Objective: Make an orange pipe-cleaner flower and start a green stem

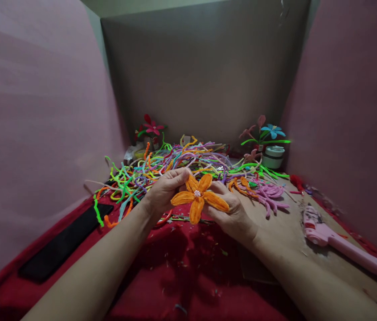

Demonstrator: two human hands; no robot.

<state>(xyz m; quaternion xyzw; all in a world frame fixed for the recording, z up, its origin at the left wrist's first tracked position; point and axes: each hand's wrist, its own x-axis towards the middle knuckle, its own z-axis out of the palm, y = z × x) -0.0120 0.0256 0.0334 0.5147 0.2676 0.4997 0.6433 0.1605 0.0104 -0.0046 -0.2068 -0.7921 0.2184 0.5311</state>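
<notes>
An orange pipe-cleaner flower with several petals and a pale beaded centre is held up in the middle, facing me. My left hand pinches its upper left petal between thumb and fingers. From behind and to the right, my right hand closes on the flower; its fingertips are partly hidden by the petals. Just beyond the hands lies a tangled heap of coloured pipe cleaners. Pink pipe cleaners and bent orange ones rest right of my right hand.
A pink glue gun lies on a brown board at right. On the red cloth, a black flat bar sits at left. Finished flowers, one red and one blue, and a lidded container stand behind. Walls enclose three sides.
</notes>
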